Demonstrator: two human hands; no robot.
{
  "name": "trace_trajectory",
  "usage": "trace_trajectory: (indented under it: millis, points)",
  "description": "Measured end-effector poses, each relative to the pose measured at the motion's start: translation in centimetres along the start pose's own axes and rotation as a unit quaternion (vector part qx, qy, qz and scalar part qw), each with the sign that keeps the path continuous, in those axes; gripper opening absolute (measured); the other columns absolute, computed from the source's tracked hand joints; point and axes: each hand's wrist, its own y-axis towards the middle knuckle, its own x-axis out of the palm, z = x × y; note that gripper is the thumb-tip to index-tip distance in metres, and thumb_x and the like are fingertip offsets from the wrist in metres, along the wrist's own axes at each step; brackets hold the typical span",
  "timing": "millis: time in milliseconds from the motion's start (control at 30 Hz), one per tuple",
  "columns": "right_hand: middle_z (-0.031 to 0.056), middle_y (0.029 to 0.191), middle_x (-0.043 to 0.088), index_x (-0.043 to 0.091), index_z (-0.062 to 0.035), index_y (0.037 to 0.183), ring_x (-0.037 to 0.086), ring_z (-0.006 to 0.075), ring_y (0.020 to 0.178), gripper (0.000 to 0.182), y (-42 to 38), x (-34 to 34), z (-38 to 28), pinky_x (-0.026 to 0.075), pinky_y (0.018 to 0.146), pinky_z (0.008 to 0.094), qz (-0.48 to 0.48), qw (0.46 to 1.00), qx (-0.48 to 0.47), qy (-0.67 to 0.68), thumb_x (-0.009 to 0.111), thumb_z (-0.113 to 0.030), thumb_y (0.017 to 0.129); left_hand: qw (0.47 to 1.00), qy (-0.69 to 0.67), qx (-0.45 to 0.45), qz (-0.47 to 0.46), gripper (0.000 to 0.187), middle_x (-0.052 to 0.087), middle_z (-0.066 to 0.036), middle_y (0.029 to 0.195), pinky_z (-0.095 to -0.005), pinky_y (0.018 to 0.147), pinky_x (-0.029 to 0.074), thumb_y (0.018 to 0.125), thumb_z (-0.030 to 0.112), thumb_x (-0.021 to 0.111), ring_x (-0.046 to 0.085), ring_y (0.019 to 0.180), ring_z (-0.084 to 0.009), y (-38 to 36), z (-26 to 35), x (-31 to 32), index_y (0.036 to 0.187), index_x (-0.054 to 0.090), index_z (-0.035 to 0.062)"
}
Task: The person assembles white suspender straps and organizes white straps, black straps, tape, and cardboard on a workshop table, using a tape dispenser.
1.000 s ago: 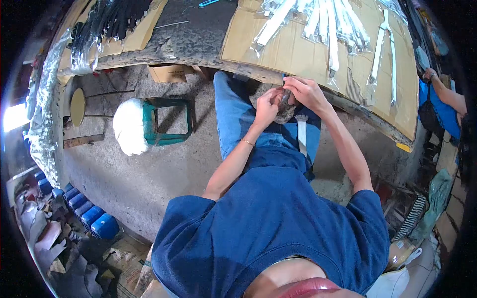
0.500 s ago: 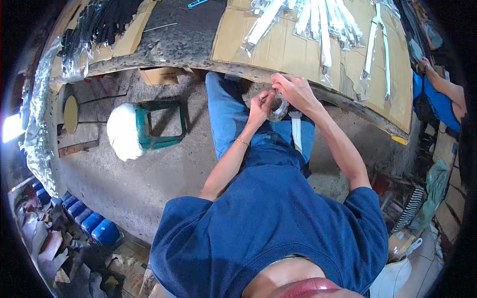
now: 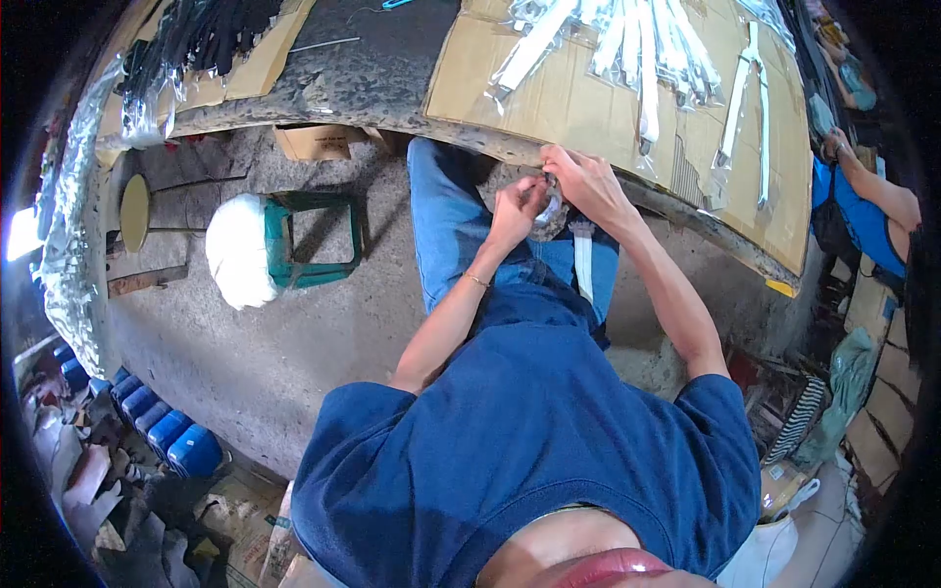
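Observation:
What looks like a roll of clear tape (image 3: 551,218) is between my two hands, over my lap at the table's front edge. My left hand (image 3: 517,211) is closed, its thumb and fingertips pinched at the roll's upper left side. My right hand (image 3: 585,186) is closed too, fingers bent at the roll's top; the exact grip is partly hidden. A white strap (image 3: 583,263) lies on my right thigh, just below the right hand. On the cardboard sheet (image 3: 578,108) beyond my hands lie several white straps (image 3: 647,93) in clear plastic sleeves.
Black straps in plastic (image 3: 211,44) lie at the table's far left. A green stool (image 3: 314,274) with a white bundle (image 3: 238,250) stands left of my legs. Blue containers (image 3: 194,449) line the floor at lower left. Another person's arm (image 3: 877,176) shows at right.
The view has shifted slightly. My hands stay together at the roll; the left fingers have moved slightly, and the roll has tilted a little.

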Motion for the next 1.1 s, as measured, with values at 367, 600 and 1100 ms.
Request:
trace_trajectory:
  millis: [367, 600, 1100]
  points:
    - [0.0141, 0.090, 0.066, 0.049, -0.0050, 0.099, 0.067, 0.0350, 0.083, 0.014, 0.6, -0.4, -1.5, 0.053, 0.066, 0.0445, -0.027, 0.999, 0.000, -0.047, 0.057, -0.010, 0.089, 0.982, -0.159, -0.104, 0.003, 0.023, 0.057, 0.001, 0.069, -0.0248, 0.045, 0.038, 0.100, 0.023, 0.055, 0.046, 0.051, -0.0057, 0.4, -1.7, 0.5, 0.101, 0.066, 0.0029]
    - [0.0116, 0.087, 0.068, 0.055, -0.0040, 0.099, 0.067, 0.0325, 0.081, 0.015, 0.2, 0.5, -1.0, 0.053, 0.067, 0.0415, 0.007, 0.998, 0.062, 0.017, 0.062, -0.014, 0.090, 1.000, 0.014, 0.011, -0.001, 0.024, 0.064, -0.004, 0.075, -0.0272, 0.050, 0.044, 0.099, 0.023, 0.056, 0.054, 0.056, -0.0102, 0.8, -2.6, -0.3, 0.103, 0.065, 0.0021]
    - [0.0133, 0.090, 0.065, 0.057, -0.0022, 0.098, 0.064, 0.0337, 0.085, 0.014, -0.8, 0.5, -1.4, 0.051, 0.073, 0.0409, 0.070, 0.995, 0.002, 0.068, 0.062, -0.010, 0.088, 0.999, 0.027, -0.041, -0.016, 0.019, 0.071, -0.008, 0.091, -0.0282, 0.076, 0.049, 0.097, 0.011, 0.057, 0.061, 0.083, -0.0117, -1.5, 1.4, -1.1, 0.107, 0.068, -0.0009]
